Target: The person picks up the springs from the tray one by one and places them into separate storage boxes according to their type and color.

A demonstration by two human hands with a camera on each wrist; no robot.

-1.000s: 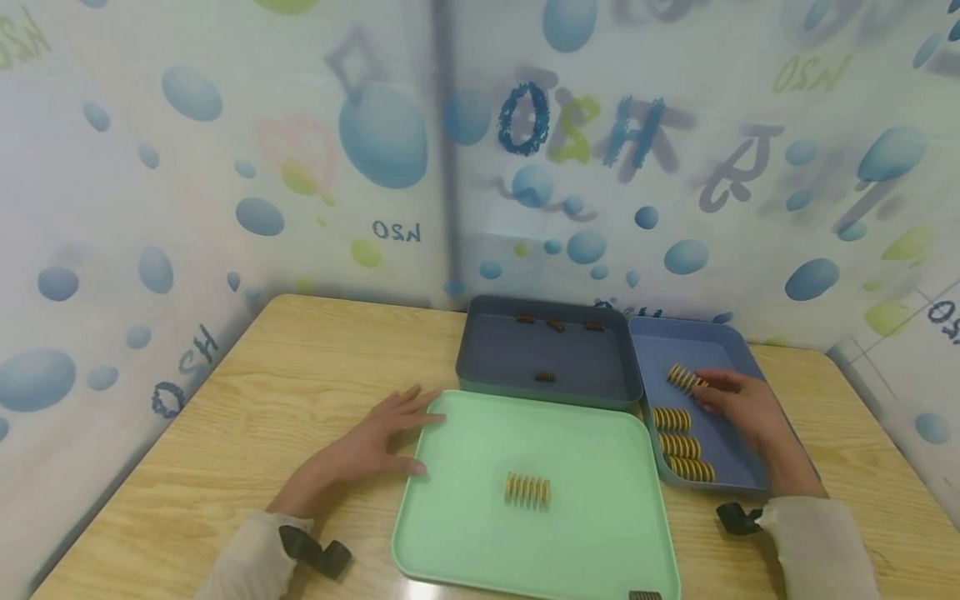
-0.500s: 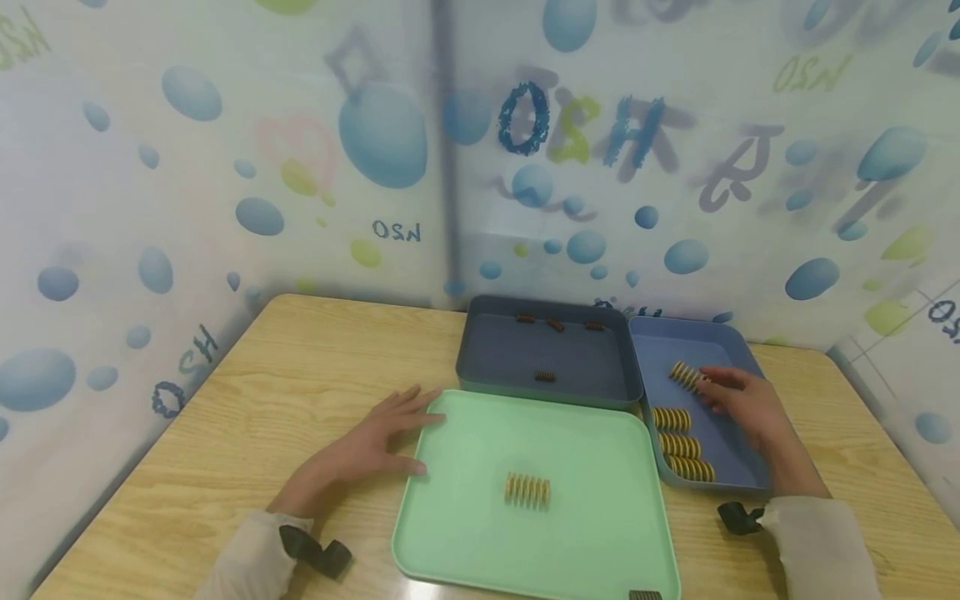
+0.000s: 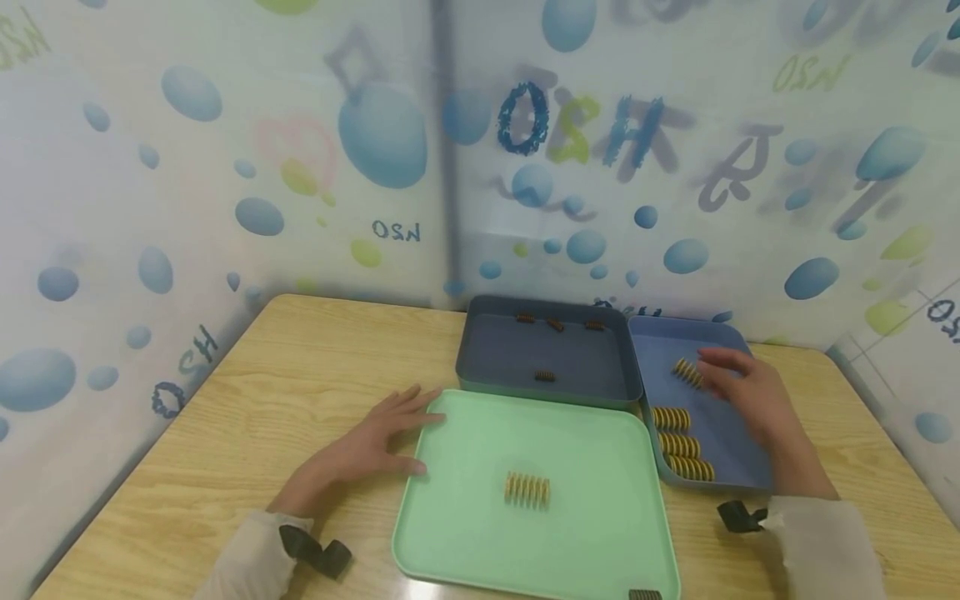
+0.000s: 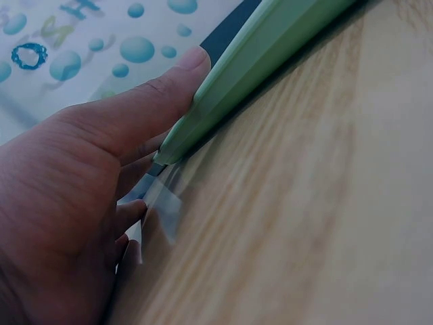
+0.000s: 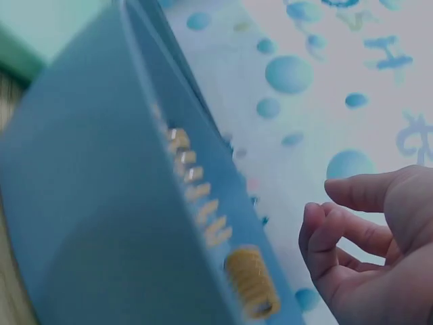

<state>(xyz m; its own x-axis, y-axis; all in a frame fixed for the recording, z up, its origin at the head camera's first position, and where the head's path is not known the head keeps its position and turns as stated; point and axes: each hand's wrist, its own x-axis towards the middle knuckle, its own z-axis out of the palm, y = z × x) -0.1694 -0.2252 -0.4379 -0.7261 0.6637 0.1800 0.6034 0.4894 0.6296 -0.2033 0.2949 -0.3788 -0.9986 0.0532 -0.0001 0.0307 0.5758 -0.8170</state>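
Note:
My right hand (image 3: pixel 750 400) hovers over the blue tray (image 3: pixel 731 458), its thumb and fingers apart with nothing between them. Just left of the fingertips, a yellow coil spring (image 3: pixel 687 372) lies slanted in the tray; the right wrist view also shows a yellow spring (image 5: pixel 252 281) apart from my fingers. Several more yellow springs (image 3: pixel 678 446) lie stacked in rows along the tray's near left side. My left hand (image 3: pixel 367 450) rests with spread fingers at the left edge of the green tray (image 3: pixel 465 542), thumb against its rim. A single yellow spring (image 3: pixel 527 489) lies mid-tray.
Behind the green tray stands a dark grey tray (image 3: pixel 495 367) with several small brown springs (image 3: pixel 544 377). A dark spring (image 3: pixel 645 595) sits at the green tray's near right corner. The wooden table (image 3: pixel 337 350) meets a patterned wall (image 3: pixel 315 167) at the back.
My right hand has let go of the yellow spring and lifted slightly away from it. The spring stays in the blue tray. My left hand has not moved.

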